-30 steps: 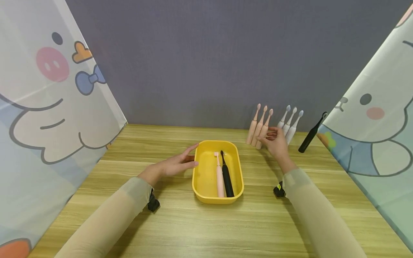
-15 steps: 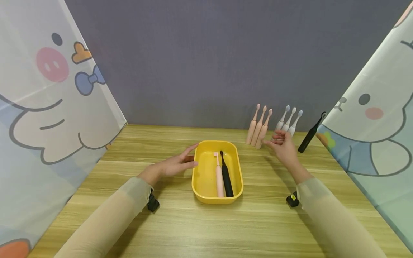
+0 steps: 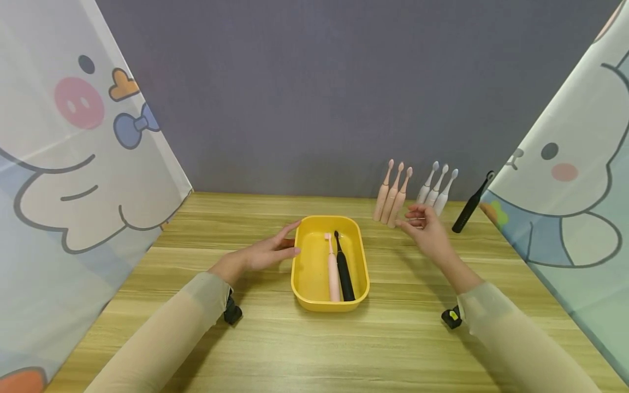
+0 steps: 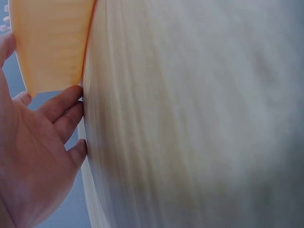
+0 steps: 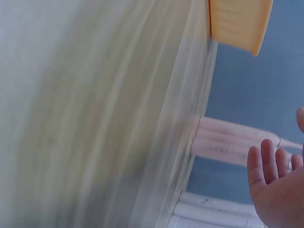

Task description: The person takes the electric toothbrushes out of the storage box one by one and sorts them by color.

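Note:
My left hand lies against the left side of a yellow bin, fingers fairly straight; the left wrist view shows its fingertips at the bin's corner. Inside the bin a pink electric toothbrush lies beside a black one. My right hand is raised over the table with bent, parted fingers and nothing between them. Its thumb is close to the rightmost of three upright pink toothbrushes; I cannot tell whether they touch. Behind its fingers stand three white toothbrushes, their lower handles partly hidden.
Farther right on the wood-grain table another black toothbrush stands upright. A grey panel closes off the back. Cartoon-printed cloths hang on both sides.
My right hand has shifted right, away from the pink toothbrushes, then slightly back left and lower. My left hand, the bin and the toothbrushes have stayed in place.

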A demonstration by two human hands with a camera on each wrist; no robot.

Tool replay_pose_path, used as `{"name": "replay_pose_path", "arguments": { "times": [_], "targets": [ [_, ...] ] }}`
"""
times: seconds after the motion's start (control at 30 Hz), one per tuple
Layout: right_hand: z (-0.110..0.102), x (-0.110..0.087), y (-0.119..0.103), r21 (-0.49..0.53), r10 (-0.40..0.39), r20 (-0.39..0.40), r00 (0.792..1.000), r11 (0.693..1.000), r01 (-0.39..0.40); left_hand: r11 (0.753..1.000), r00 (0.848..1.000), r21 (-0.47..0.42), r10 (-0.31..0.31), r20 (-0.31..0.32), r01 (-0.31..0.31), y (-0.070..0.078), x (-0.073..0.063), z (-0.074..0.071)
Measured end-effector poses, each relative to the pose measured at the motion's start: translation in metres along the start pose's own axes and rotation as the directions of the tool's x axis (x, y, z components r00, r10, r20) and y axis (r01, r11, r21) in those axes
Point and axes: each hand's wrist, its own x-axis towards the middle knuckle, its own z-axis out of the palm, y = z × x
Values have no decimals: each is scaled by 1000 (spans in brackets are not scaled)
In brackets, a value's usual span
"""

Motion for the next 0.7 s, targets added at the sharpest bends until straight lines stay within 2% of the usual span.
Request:
{"name": "replay_pose_path", "arguments": {
  "times": [0.3,0.57,0.7],
  "targets": [
    [20,-12,-12,35,-119,68,991,993,117,998,1000,53,29,7,-29,-2,1,-1],
    [47,-15,-23,39,-189,119,975,982,186,1000,1000,12,8,-2,-8,1,-1,0],
    [61,-15,-30,23,-236,163,958,972,236,1000,1000,17,11,-5,-10,0,-1,0]
  ]
}}
